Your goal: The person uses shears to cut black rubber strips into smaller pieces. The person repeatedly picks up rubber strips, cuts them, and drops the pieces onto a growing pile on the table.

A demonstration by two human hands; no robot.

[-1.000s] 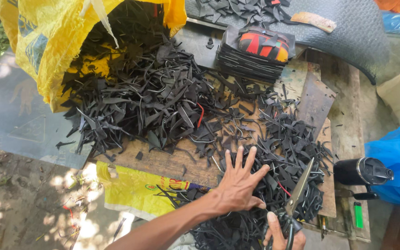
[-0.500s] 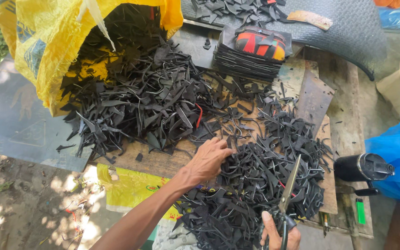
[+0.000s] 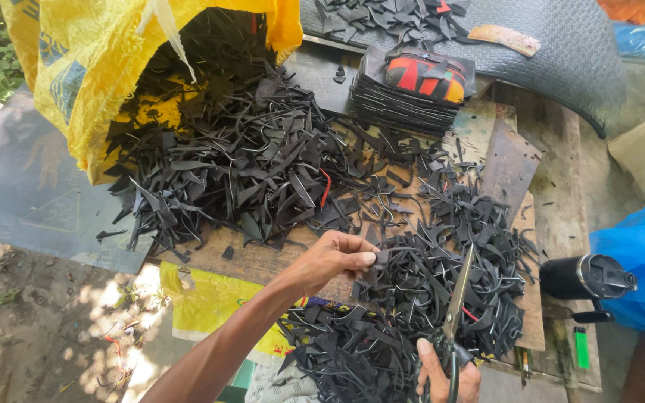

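Left hand: the left hand (image 3: 334, 257) is curled, thumb and fingertips pinched on a black scrap piece (image 3: 379, 258) at the near edge of the loose heap.

Held piece: the piece sits at the hand's 3 o'clock, touching the fingertips, and is partly buried among its neighbours, so its full outline cannot be told.

Handling: the piece looks like a thin offcut of rubber or leather-like sheet, so it is probably light, limp and easy to bend; a pinch at a free edge or corner seems the surest hold, since tangled strips (image 3: 427, 298) may drag along with it.

Left arm pose: the bare forearm runs from the 7 o'clock corner of the frame up toward centre, wrist slightly bent, knuckles up.

Right hand: the right hand (image 3: 446, 377), at the left hand's 4 o'clock and low in the frame, is closed around the handles of scissors (image 3: 457, 298), whose blades point up toward 12 o'clock, lying over the scraps.

Large heap: a bigger pile of black offcuts (image 3: 225, 172) spills at 11 o'clock from a yellow woven sack (image 3: 76, 75).

Worktop: a worn wooden board (image 3: 263, 261) carries both heaps.

Farther out: a stack of flat black pieces with a red and orange top (image 3: 419, 86) stands at 1 o'clock; a black flask (image 3: 584, 277) and a green lighter (image 3: 581, 348) lie at 3 to 4 o'clock, beside a blue plastic sheet (image 3: 643, 261).
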